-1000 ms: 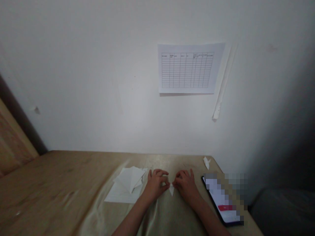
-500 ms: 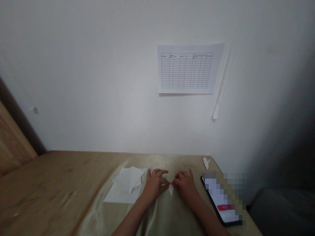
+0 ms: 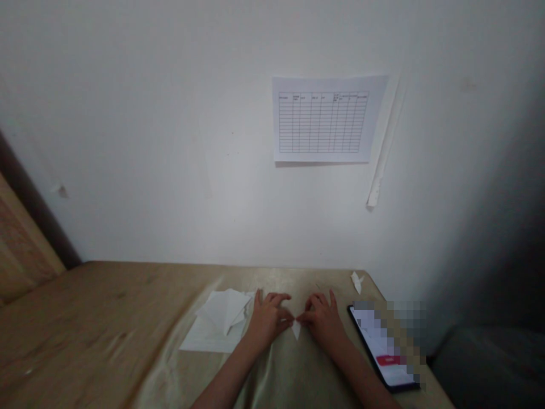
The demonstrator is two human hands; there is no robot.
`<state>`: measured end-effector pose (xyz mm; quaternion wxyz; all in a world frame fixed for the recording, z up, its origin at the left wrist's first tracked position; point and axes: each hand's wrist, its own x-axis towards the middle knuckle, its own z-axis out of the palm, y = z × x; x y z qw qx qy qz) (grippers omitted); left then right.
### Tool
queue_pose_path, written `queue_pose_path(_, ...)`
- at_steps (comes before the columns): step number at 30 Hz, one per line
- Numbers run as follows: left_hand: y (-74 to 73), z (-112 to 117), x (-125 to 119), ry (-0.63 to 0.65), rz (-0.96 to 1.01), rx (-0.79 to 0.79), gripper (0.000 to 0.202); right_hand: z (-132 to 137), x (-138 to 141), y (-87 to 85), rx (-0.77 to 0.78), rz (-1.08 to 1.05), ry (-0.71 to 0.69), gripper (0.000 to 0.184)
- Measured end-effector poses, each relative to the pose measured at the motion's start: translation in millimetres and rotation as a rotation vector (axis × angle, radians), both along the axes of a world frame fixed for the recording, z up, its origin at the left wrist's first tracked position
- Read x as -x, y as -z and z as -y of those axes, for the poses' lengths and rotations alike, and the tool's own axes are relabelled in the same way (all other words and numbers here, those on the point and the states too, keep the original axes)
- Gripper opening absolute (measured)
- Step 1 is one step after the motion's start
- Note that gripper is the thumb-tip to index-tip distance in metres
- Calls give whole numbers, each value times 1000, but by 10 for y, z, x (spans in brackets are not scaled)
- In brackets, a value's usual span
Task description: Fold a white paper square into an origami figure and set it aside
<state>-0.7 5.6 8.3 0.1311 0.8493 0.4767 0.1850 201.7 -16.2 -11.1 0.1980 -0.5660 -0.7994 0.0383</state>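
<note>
A small white folded paper piece [image 3: 296, 328] lies on the wooden table [image 3: 106, 318], its point facing me. My left hand [image 3: 268, 317] and my right hand [image 3: 322, 319] sit on either side of it, fingers curled, their fingertips pinching its upper edge. Both hands rest low on the tabletop.
A stack of white paper sheets with folded pieces on top [image 3: 219, 321] lies left of my left hand. A phone with a lit screen [image 3: 383, 352] lies at the right edge. A small folded paper figure [image 3: 356, 281] stands near the wall. A printed table sheet [image 3: 326, 119] hangs on the wall.
Both hands stay pinched on the small paper piece; the fingers have shifted only slightly.
</note>
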Motion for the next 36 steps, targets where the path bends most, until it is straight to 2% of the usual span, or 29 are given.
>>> queue_pose_path(10, 4, 12, 2, -50, -14, 1, 7, 21, 6, -105, 61, 44, 81, 13)
queue_pose_path(17, -21, 58, -11, -101, -14, 10, 7, 35, 11, -110, 36, 59, 93, 10)
queue_pose_path(28, 30, 73, -15, -168, 16, 2, 4, 49, 27, -109, 6, 43, 106, 9)
queue_pose_path(36, 45, 78, -9, -172, 21, -6, 2, 78, 41, -91, -5, 36, 115, 10)
